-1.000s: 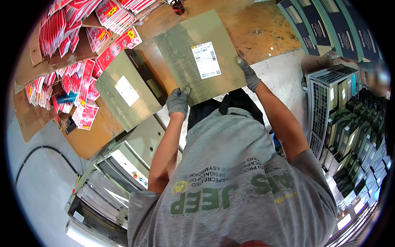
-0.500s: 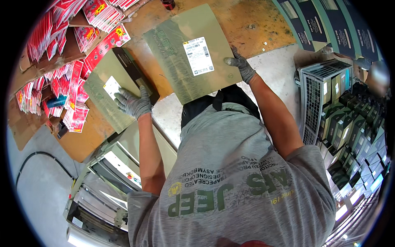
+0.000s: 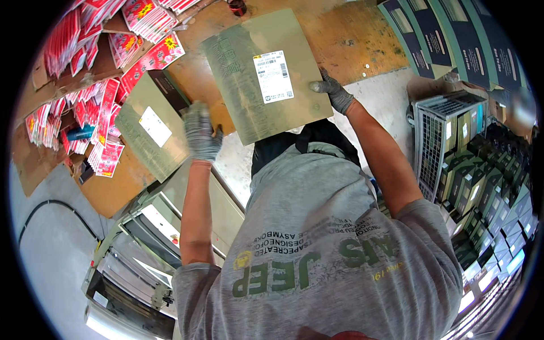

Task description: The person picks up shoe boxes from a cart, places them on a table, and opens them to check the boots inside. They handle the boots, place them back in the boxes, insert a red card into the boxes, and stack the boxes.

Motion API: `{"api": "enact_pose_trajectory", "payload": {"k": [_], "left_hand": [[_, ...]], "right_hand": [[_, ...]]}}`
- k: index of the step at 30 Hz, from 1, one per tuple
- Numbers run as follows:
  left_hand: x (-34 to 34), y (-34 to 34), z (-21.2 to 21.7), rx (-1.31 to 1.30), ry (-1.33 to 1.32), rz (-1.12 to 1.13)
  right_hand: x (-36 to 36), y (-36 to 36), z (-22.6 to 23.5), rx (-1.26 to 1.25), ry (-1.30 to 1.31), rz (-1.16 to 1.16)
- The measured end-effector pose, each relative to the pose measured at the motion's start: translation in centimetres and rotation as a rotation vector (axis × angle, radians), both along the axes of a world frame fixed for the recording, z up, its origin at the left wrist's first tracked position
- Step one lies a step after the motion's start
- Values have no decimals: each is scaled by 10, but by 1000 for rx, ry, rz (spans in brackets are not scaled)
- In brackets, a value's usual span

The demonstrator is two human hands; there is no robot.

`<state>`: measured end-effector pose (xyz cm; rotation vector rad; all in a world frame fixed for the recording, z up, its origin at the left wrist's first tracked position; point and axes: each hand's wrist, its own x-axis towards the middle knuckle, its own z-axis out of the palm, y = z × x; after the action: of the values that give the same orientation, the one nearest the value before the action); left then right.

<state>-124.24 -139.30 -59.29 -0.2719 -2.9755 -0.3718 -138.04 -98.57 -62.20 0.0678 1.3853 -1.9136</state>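
- While the red packets lie heaped along the far left on cardboard sheets — too many to count — the action sits further right.
- Two olive-green flat cartons now: one lies on the wooden worktop, white label up.
- Left hand, gloved, has come off the big carton since a second ago and swung over to that lying carton's right edge — fingers curled, blurred, grip unclear.
- Second carton, also one label, tilts above the worktop.
- Right hand, gloved, pinches its right edge alone — so the load has passed to one hand.
- Far right: one wire crate, many small green boxes.
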Motion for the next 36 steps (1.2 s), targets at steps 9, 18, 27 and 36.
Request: {"api": "enact_pose_trajectory", "payload": {"k": [9,18,27,36], "left_hand": [[-71,-4,93,-79,265,-614],[-61,42,197,-65,189,-675],[-75,74,237,620,45,329],[50,-126,194,470,-294,1260]], "right_hand": [[-36,6,53,-400,-457,208],[-68,4,49,-451,-618,20],[-47,-17,52,-496,-596,-241],[19,195,-86,1071,868,551]]}}
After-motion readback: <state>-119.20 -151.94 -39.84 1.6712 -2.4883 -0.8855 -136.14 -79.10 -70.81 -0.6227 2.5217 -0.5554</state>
